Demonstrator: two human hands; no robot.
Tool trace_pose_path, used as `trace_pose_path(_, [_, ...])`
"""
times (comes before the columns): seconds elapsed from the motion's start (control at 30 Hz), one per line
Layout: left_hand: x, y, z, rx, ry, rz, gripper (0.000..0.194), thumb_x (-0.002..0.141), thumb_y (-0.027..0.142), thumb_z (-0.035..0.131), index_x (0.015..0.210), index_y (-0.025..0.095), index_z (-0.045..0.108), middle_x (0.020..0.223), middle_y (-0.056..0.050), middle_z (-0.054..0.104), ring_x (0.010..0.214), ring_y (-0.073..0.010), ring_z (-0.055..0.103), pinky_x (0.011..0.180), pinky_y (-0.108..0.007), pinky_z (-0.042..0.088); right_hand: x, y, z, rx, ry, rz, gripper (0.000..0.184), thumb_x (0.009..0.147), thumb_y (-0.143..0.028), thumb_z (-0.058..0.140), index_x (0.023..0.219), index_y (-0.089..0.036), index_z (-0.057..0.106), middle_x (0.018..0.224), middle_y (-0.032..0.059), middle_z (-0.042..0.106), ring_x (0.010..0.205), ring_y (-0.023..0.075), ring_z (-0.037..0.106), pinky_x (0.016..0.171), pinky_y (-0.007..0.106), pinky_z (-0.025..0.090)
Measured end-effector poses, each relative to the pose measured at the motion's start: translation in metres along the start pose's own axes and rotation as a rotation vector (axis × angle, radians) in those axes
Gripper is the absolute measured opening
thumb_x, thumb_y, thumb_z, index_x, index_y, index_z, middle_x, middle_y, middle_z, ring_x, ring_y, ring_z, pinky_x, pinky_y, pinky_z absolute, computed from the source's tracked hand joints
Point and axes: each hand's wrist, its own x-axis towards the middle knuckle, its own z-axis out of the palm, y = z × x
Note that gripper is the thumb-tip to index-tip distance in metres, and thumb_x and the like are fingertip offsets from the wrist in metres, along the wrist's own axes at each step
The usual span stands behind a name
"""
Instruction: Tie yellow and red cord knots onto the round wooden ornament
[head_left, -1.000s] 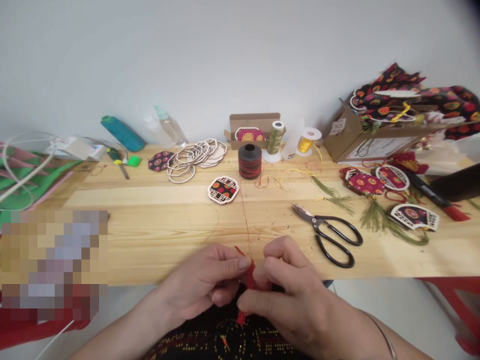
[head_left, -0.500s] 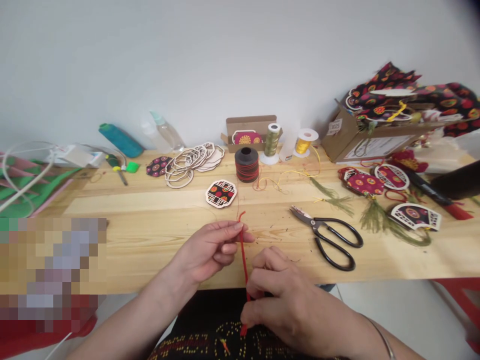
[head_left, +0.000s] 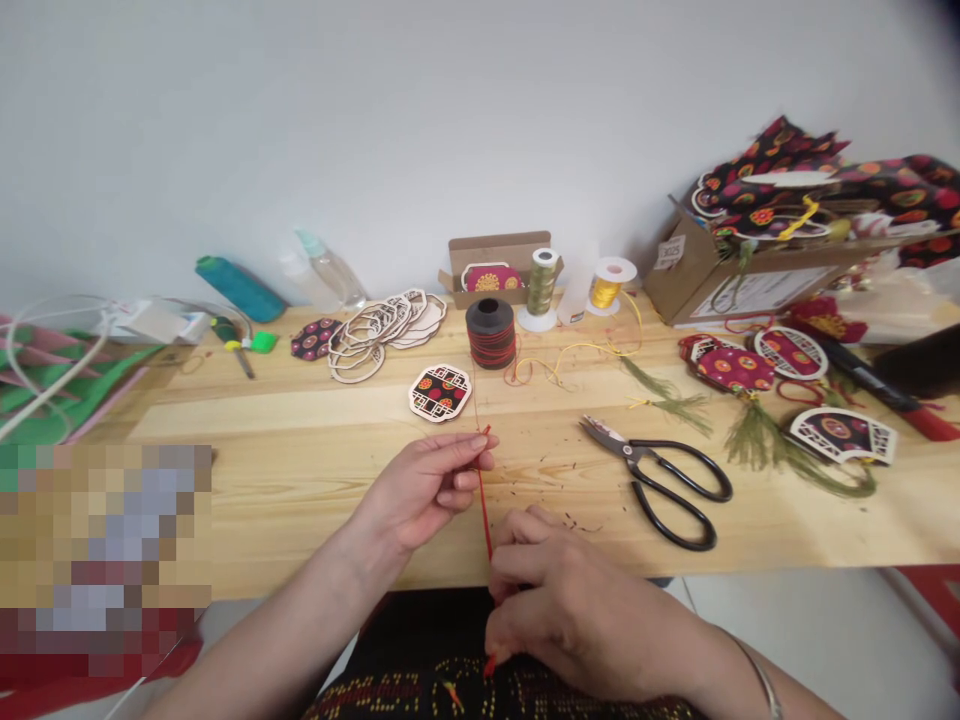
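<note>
Two bare hands are holding a length of red cord [head_left: 486, 505] nearly upright, just in from the front edge of the desk [head_left: 300, 405]. The left hand [head_left: 424, 490] is pinching the cord's upper end, its grip pressed together at the fingertips [head_left: 472, 462]. The right hand [head_left: 577, 620] is curling around the lower stretch, its grip closed on the cord, with a short red tip poking out beneath it. The hands are standing well apart, where a moment ago they were bunched close together, so a much longer stretch of cord is showing between them. A fine reddish thread [head_left: 475, 400] is rising from the cord's top toward a black spool wound with red thread [head_left: 490, 335]. Just beyond the cord, an openwork wooden frame with patterned fabric [head_left: 440, 392] is lying on the desk, and a stack of bare wooden frames [head_left: 367, 335] is sitting further back. Black-handled scissors [head_left: 641, 458] are resting to the right of the hands, among small red snippets [head_left: 574, 522]. Green tassels [head_left: 757, 450] are trailing from finished fabric pieces further right, below a cardboard box [head_left: 720, 270].
</note>
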Motion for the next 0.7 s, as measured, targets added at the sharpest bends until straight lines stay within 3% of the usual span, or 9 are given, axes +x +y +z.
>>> trace_pose_path(0.17, [0.000, -0.004, 0.001, 0.100, -0.004, 0.079, 0.015, 0.062, 0.015, 0.076, 0.074, 0.006, 0.072, 0.055, 0.000, 0.055, 0.040, 0.0002, 0.039, 0.035, -0.011, 0.018, 0.001, -0.001, -0.002, 0.026, -0.033, 0.046, 0.014, 0.086, -0.021, 0.058, 0.080, -0.021, 0.070, 0.079, -0.0004, 0.063, 0.086, 0.0143, 0.048, 0.074, 0.027, 0.037])
trace_pose_path(0.27, [-0.001, -0.006, -0.001, 0.172, 0.036, 0.173, 0.016, 0.062, 0.019, 0.076, 0.073, 0.008, 0.072, 0.052, 0.001, 0.053, 0.039, -0.0002, 0.036, 0.037, -0.012, 0.017, -0.001, -0.002, -0.006, 0.174, 0.021, 0.178, 0.011, 0.084, -0.028, 0.063, 0.088, -0.020, 0.069, 0.083, 0.0007, 0.065, 0.083, 0.0135, 0.054, 0.073, 0.026, 0.042])
trace_pose_path(0.33, [-0.002, -0.007, -0.002, 0.213, 0.080, 0.245, 0.017, 0.062, 0.021, 0.076, 0.073, 0.009, 0.073, 0.050, 0.001, 0.052, 0.040, -0.0006, 0.035, 0.038, -0.013, 0.017, -0.002, 0.002, -0.009, 0.264, 0.193, 0.338, 0.016, 0.087, -0.028, 0.058, 0.098, -0.020, 0.067, 0.083, 0.0011, 0.066, 0.076, 0.0123, 0.057, 0.069, 0.026, 0.044])
trace_pose_path(0.4, [-0.002, -0.007, -0.004, 0.252, 0.120, 0.305, 0.017, 0.062, 0.023, 0.075, 0.073, 0.010, 0.074, 0.049, 0.001, 0.052, 0.043, -0.0018, 0.036, 0.040, -0.014, 0.017, -0.001, 0.008, -0.012, 0.250, 0.444, 0.471, 0.021, 0.091, -0.023, 0.049, 0.104, -0.020, 0.065, 0.082, 0.0017, 0.066, 0.072, 0.0123, 0.057, 0.067, 0.027, 0.045])
trace_pose_path(0.5, [-0.002, -0.008, -0.007, 0.335, 0.176, 0.365, 0.017, 0.063, 0.026, 0.074, 0.073, 0.012, 0.075, 0.048, 0.002, 0.050, 0.044, -0.0040, 0.035, 0.042, -0.017, 0.018, 0.010, 0.018, -0.019, 0.109, 0.688, 0.463, 0.025, 0.091, -0.018, 0.045, 0.108, -0.018, 0.064, 0.089, 0.0049, 0.065, 0.081, 0.0141, 0.058, 0.074, 0.029, 0.045])
trace_pose_path(0.57, [-0.003, -0.008, -0.007, 0.434, 0.198, 0.413, 0.017, 0.065, 0.027, 0.071, 0.074, 0.014, 0.076, 0.047, 0.003, 0.049, 0.044, -0.0052, 0.033, 0.042, -0.019, 0.019, 0.023, 0.022, -0.026, 0.045, 0.684, 0.401, 0.027, 0.090, -0.015, 0.044, 0.109, -0.018, 0.064, 0.097, 0.0067, 0.062, 0.087, 0.0144, 0.057, 0.078, 0.029, 0.045])
trace_pose_path(0.7, [-0.008, -0.005, -0.006, 0.685, 0.196, 0.547, 0.016, 0.071, 0.026, 0.065, 0.077, 0.017, 0.078, 0.051, 0.002, 0.054, 0.051, -0.0097, 0.040, 0.050, -0.022, 0.030, 0.052, 0.024, -0.037, 0.044, 0.490, 0.391, 0.025, 0.090, -0.018, 0.047, 0.106, -0.016, 0.066, 0.096, 0.0070, 0.059, 0.086, 0.0139, 0.056, 0.080, 0.029, 0.043])
